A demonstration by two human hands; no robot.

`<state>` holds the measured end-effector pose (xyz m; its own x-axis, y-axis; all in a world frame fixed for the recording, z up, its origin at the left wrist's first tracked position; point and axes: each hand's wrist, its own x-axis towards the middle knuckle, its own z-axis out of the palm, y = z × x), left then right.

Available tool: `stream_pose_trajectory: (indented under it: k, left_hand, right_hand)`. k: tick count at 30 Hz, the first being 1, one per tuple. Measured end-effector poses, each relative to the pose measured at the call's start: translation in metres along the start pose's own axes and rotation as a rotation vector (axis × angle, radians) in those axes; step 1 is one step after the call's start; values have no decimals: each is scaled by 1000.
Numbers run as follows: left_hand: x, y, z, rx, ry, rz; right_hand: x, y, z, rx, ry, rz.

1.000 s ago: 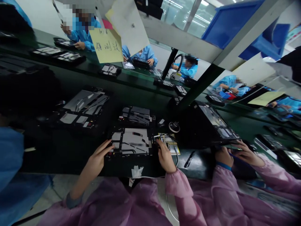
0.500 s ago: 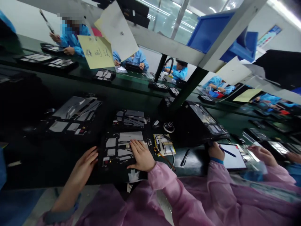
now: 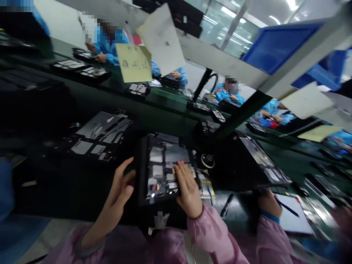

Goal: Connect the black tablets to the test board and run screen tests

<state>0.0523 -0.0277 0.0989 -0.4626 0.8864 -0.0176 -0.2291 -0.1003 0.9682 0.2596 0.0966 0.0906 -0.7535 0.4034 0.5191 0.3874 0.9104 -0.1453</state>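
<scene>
A black tablet-like device body (image 3: 156, 171) with its inside exposed lies in front of me, grey and silver parts on its upper face. It is tilted, and its dark left side shows. My right hand (image 3: 189, 189) lies flat on the right part of that face, fingers stretched out. Close by the left side is my left hand (image 3: 121, 192), fingers and thumb apart. Whether its fingertips touch the dark side I cannot tell. Behind the device, a similar grey panel (image 3: 167, 138) is partly covered.
Another opened device (image 3: 103, 128) lies to the left. On the right stand a large black stack (image 3: 228, 168), a round white-rimmed item (image 3: 208, 160) and a black marker (image 3: 227, 205). A neighbour's hand (image 3: 269, 205) holds a pen over a white sheet (image 3: 294, 216).
The device in front of me has gone from flat to tilted, its left side now showing. Both hands stay with it. The whole view has shifted, so the surroundings appear further right.
</scene>
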Motion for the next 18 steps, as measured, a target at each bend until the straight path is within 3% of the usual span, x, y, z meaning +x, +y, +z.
stream_pose_trajectory:
  k: [4, 7, 9, 13, 18]
  left_hand:
    - [35, -28, -6, 65, -115, -53]
    - [50, -62, -14, 221, -170, -149]
    - [54, -78, -17, 337, -210, -163]
    - [57, -80, -16, 456, -280, -136]
    - [64, -69, -14, 522, -253, -171]
  right_hand:
    - [81, 67, 1, -144, 58, 14]
    - [161, 127, 35, -247, -74, 44]
    - [213, 157, 69, -340, -241, 93]
    - [285, 180, 139, -447, -466, 144]
    - [318, 185, 195, -389, -591, 99]
